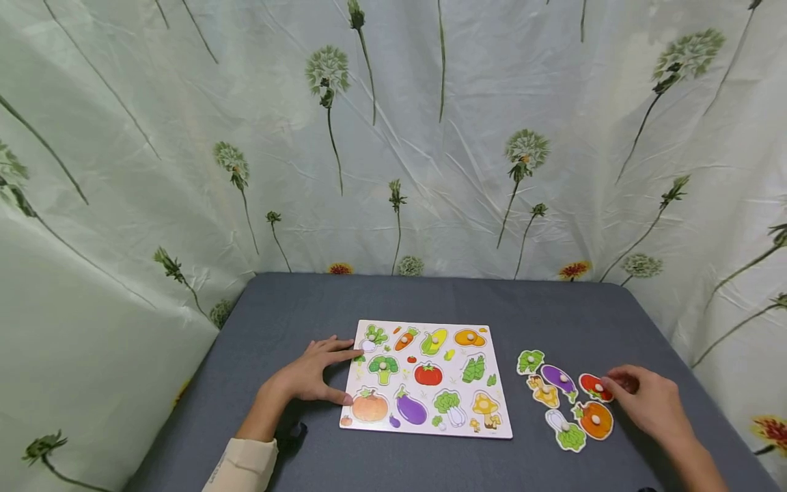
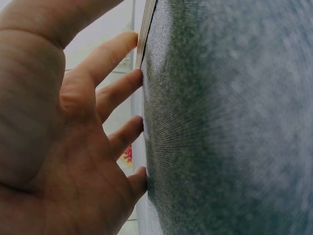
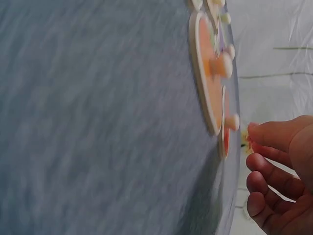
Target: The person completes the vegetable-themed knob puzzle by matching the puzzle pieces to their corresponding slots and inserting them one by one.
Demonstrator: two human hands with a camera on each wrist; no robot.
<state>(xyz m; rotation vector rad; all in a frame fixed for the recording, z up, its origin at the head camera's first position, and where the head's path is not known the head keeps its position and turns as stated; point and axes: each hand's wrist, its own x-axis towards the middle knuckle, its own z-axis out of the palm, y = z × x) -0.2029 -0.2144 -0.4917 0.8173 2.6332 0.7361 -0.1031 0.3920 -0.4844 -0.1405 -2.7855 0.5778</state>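
Right wrist: R grip (image 3: 283,178) hovers half-spread nr tomato pc (image 1: 593,387).

Smooth printed wood against matt fabric
Counter (image 1: 430,297) clad in matt, faintly rough cloth; puzzle board (image 1: 451,377) smooth-faced, bare-wood edge; pieces (image 1: 599,412) at its 3 o'clock wooden, knobs (image 3: 223,65) smooth; curtain (image 1: 455,205) at 12 o'clock creased, softly glossy

The right hand (image 1: 652,402) hides part of the tomato piece (image 1: 593,386); print on the left sleeve (image 1: 244,463) is too small to read. In the left wrist view, the board (image 2: 144,36) is cut off above and the surface (image 2: 244,122) blurs.
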